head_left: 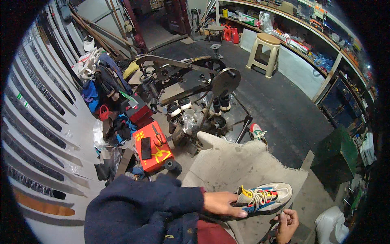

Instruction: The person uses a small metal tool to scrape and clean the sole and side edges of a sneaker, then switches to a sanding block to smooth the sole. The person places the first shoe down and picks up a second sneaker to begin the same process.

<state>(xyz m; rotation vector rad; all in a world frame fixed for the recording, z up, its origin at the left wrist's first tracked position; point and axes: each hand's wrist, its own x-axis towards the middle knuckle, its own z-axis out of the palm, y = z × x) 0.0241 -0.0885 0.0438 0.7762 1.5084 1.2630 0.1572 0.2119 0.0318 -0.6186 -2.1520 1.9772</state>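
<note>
A cream sneaker [264, 196] with blue, red and yellow parts and pale laces lies on its side on the beige cloth [227, 162] over my lap. My left hand [223, 203] grips it at the heel end, thumb along the edge by the sole and the other fingers partly hidden behind the shoe. Close to the sole's edge near the toe, my right hand [287, 223] is closed in a pinch. Something thin and small shows at its fingertips, too small to name.
An orange-red box [152, 162] bears scissors [158, 134] and a black phone [146, 148]. Ahead stands a dark metal machine with a wheel [226, 83], shoes [178, 107] beneath. Another sneaker [257, 132] sits beyond the cloth. A beige stool [264, 53] and green box [335, 154] stand right.
</note>
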